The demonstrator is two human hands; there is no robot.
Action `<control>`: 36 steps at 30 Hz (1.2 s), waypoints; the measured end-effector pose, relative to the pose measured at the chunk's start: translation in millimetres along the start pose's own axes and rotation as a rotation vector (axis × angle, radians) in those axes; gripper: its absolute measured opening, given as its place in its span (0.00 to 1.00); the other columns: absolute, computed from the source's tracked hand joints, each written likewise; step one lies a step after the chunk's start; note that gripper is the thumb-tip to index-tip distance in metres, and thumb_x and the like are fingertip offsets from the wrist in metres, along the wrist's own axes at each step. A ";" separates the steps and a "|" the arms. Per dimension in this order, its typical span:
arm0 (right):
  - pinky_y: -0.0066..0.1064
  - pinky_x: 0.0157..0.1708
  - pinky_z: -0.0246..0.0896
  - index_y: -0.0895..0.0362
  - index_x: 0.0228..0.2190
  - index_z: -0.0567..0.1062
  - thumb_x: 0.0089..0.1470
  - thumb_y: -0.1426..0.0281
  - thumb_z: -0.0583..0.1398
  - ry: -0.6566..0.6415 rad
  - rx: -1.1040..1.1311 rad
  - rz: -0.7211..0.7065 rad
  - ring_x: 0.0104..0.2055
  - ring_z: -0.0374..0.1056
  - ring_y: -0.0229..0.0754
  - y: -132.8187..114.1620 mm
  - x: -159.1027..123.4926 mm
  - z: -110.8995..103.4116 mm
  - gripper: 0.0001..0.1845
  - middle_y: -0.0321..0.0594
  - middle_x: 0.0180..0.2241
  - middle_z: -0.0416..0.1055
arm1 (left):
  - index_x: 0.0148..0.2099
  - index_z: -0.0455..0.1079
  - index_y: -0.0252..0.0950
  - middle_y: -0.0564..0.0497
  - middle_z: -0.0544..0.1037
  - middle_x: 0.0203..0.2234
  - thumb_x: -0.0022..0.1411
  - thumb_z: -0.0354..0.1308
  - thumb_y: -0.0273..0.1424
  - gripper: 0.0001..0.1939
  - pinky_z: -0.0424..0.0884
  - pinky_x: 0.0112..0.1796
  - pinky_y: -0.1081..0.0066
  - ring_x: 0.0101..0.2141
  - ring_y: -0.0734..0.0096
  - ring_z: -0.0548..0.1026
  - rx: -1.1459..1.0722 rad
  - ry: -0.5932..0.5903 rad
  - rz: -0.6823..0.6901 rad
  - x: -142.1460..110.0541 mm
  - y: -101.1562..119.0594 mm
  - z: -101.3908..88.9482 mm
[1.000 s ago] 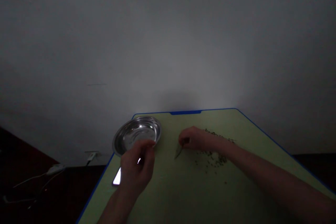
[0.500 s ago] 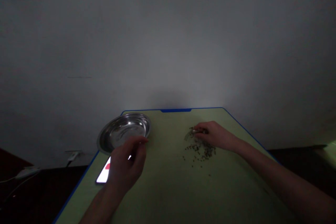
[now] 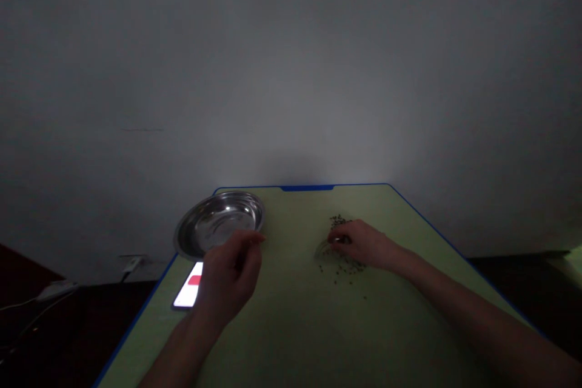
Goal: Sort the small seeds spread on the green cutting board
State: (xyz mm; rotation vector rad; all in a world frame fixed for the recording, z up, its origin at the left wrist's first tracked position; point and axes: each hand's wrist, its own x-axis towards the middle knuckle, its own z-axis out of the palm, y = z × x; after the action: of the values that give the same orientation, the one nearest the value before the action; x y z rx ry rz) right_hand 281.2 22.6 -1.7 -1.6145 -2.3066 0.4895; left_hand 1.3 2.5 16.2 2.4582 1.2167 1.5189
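A see-through thing (image 3: 324, 249) is lying low over the tabletop (image 3: 291, 315), at the tips of the right hand (image 3: 364, 244), whose fingers are pinching together on its edge. Small dark pieces (image 3: 353, 267) are spreading around and beneath that hand. Half a second ago the right hand was sitting farther from the person; now it is reaching nearer, and a cluster of pieces is showing beyond it. The palm is hiding some of the others, and dimness is blurring the thing's outline.

The left hand (image 3: 231, 276) is hovering much as before, its fingers curling inward; whether they are gripping anything, one cannot tell. It is covering part of the metal bowl's (image 3: 218, 218) near rim and one side of the lit phone (image 3: 187, 288). Both forearms are running out of view.
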 end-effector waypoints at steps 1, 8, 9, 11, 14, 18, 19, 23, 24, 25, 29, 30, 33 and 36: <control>0.29 0.30 0.60 0.56 0.36 0.80 0.52 0.69 0.60 -0.004 -0.004 -0.003 0.30 0.70 0.41 -0.7 1.3 1.0 0.11 0.42 0.31 0.78 | 0.34 0.68 0.36 0.60 0.67 0.11 0.59 0.50 0.27 0.06 0.59 0.15 0.79 0.14 0.76 0.69 -0.003 0.002 0.003 0.0 -0.1 0.0; 0.29 0.29 0.59 0.56 0.35 0.80 0.51 0.69 0.60 -0.037 -0.005 -0.056 0.29 0.70 0.40 -9.2 3.7 3.4 0.10 0.41 0.29 0.77 | 0.34 0.69 0.36 0.61 0.64 0.10 0.59 0.50 0.29 0.07 0.60 0.16 0.78 0.13 0.77 0.67 -0.003 -0.025 -0.045 0.8 1.2 0.3; 0.29 0.29 0.58 0.55 0.35 0.80 0.51 0.69 0.60 -0.048 0.001 -0.069 0.29 0.70 0.40 -11.5 2.8 3.6 0.10 0.40 0.29 0.77 | 0.33 0.69 0.37 0.61 0.64 0.10 0.59 0.49 0.29 0.08 0.59 0.15 0.78 0.13 0.77 0.66 -0.003 -0.027 -0.054 0.9 1.3 0.6; 0.28 0.29 0.58 0.54 0.34 0.80 0.51 0.69 0.60 -0.072 0.018 -0.096 0.28 0.70 0.39 -16.7 0.7 3.5 0.09 0.38 0.28 0.77 | 0.33 0.69 0.37 0.61 0.63 0.10 0.59 0.49 0.30 0.08 0.59 0.15 0.78 0.12 0.77 0.65 -0.004 -0.035 -0.063 1.1 1.2 1.5; 0.26 0.28 0.58 0.53 0.33 0.80 0.51 0.69 0.60 -0.098 0.055 -0.128 0.28 0.69 0.37 -23.6 -3.1 0.3 0.08 0.36 0.28 0.77 | 0.34 0.69 0.36 0.60 0.65 0.11 0.59 0.50 0.29 0.07 0.58 0.15 0.78 0.13 0.78 0.65 -0.010 -0.037 -0.054 1.3 0.6 2.8; 0.27 0.27 0.56 0.55 0.34 0.79 0.54 0.68 0.58 -0.038 0.078 -0.087 0.27 0.67 0.37 -23.0 -12.2 -10.2 0.10 0.37 0.29 0.76 | 0.34 0.69 0.36 0.60 0.67 0.12 0.59 0.50 0.28 0.07 0.58 0.15 0.79 0.13 0.78 0.65 -0.008 -0.030 -0.038 1.4 0.4 3.0; 0.27 0.27 0.56 0.56 0.34 0.79 0.55 0.67 0.58 -0.019 0.088 -0.057 0.27 0.67 0.37 -20.4 -16.6 -13.2 0.10 0.38 0.28 0.76 | 0.34 0.69 0.36 0.60 0.67 0.12 0.59 0.50 0.28 0.07 0.58 0.15 0.79 0.13 0.78 0.65 -0.003 -0.034 -0.038 1.3 0.7 2.8; 0.28 0.27 0.57 0.54 0.34 0.78 0.55 0.65 0.56 0.010 0.127 0.067 0.27 0.67 0.38 -1.5 -45.4 -20.3 0.11 0.37 0.28 0.75 | 0.33 0.69 0.36 0.60 0.67 0.12 0.59 0.50 0.29 0.07 0.58 0.16 0.79 0.13 0.78 0.65 0.006 -0.056 -0.053 0.3 3.0 3.0; 0.29 0.28 0.58 0.54 0.33 0.78 0.55 0.65 0.56 0.011 0.120 0.087 0.27 0.67 0.39 4.5 -54.3 -20.4 0.11 0.37 0.28 0.76 | 0.33 0.69 0.36 0.60 0.67 0.12 0.59 0.50 0.29 0.07 0.58 0.16 0.79 0.13 0.78 0.65 0.003 -0.062 -0.056 0.1 3.7 3.3; 0.30 0.29 0.59 0.54 0.33 0.78 0.56 0.64 0.55 0.020 0.112 0.111 0.28 0.67 0.40 10.5 -63.0 -19.9 0.12 0.37 0.29 0.76 | 0.33 0.69 0.36 0.60 0.66 0.12 0.59 0.50 0.29 0.07 0.58 0.16 0.79 0.13 0.79 0.65 -0.001 -0.067 -0.058 0.0 4.4 3.8; 0.34 0.33 0.62 0.53 0.35 0.78 0.56 0.64 0.54 0.046 0.117 0.194 0.33 0.70 0.44 27.9 -87.6 -12.2 0.13 0.41 0.35 0.77 | 0.33 0.69 0.36 0.60 0.67 0.13 0.58 0.50 0.28 0.06 0.57 0.15 0.79 0.13 0.80 0.63 -0.026 -0.070 -0.044 0.0 5.8 5.4; 0.34 0.33 0.62 0.53 0.35 0.78 0.56 0.64 0.54 0.041 0.123 0.203 0.33 0.70 0.44 29.5 -90.0 -9.5 0.13 0.41 0.35 0.77 | 0.33 0.69 0.36 0.60 0.67 0.13 0.58 0.50 0.28 0.06 0.57 0.16 0.79 0.13 0.80 0.63 -0.032 -0.067 -0.039 -0.1 5.7 5.5; 0.33 0.31 0.60 0.54 0.34 0.77 0.57 0.65 0.53 0.014 0.139 0.215 0.30 0.69 0.43 27.9 -89.7 -1.5 0.13 0.40 0.31 0.76 | 0.34 0.69 0.36 0.60 0.67 0.13 0.59 0.50 0.28 0.06 0.57 0.16 0.79 0.13 0.80 0.63 -0.034 -0.066 -0.040 -0.5 4.6 5.5; 0.31 0.29 0.58 0.55 0.31 0.76 0.56 0.66 0.53 0.009 0.144 0.214 0.28 0.67 0.41 21.7 -85.2 5.1 0.12 0.38 0.28 0.74 | 0.35 0.69 0.36 0.60 0.66 0.12 0.59 0.50 0.28 0.07 0.57 0.16 0.79 0.13 0.80 0.63 -0.030 -0.075 -0.052 -1.5 2.8 5.7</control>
State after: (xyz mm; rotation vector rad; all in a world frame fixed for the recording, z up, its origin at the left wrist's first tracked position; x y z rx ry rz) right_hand 325.9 -51.3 -18.7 -1.7952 -2.0506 0.6776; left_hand 7.0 1.8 13.1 2.4214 1.2261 1.4086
